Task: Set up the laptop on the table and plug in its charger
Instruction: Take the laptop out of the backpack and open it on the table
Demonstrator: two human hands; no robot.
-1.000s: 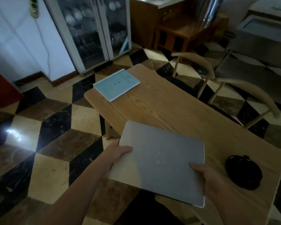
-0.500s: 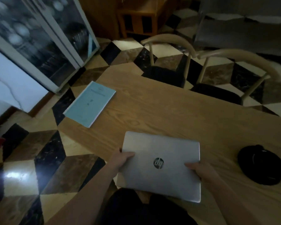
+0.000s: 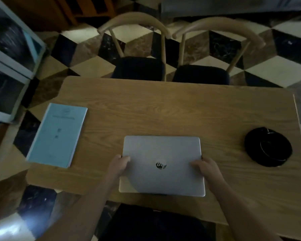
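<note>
I see a dim room with a checkered floor (image 3: 94, 65) and, at far left, a glass-fronted cabinet (image 3: 9, 70). The wooden table (image 3: 163, 110) fills the middle of my view, with two chairs (image 3: 141, 66) tucked in on its far side. Left of my hands, a pale blue booklet (image 3: 57, 134) lies flat on the table, well apart from them. My left hand (image 3: 119, 166) grips the left edge of the closed silver laptop (image 3: 162, 164), thumb on the lid. The laptop sits between both hands, flat or nearly flat on the table near its near edge, logo facing up. My right hand (image 3: 207, 168) grips the right edge, its fingers curled over the lid. Farther right, well apart from that hand, the charger (image 3: 268, 148) lies as a black coil near the table's right end.
</note>
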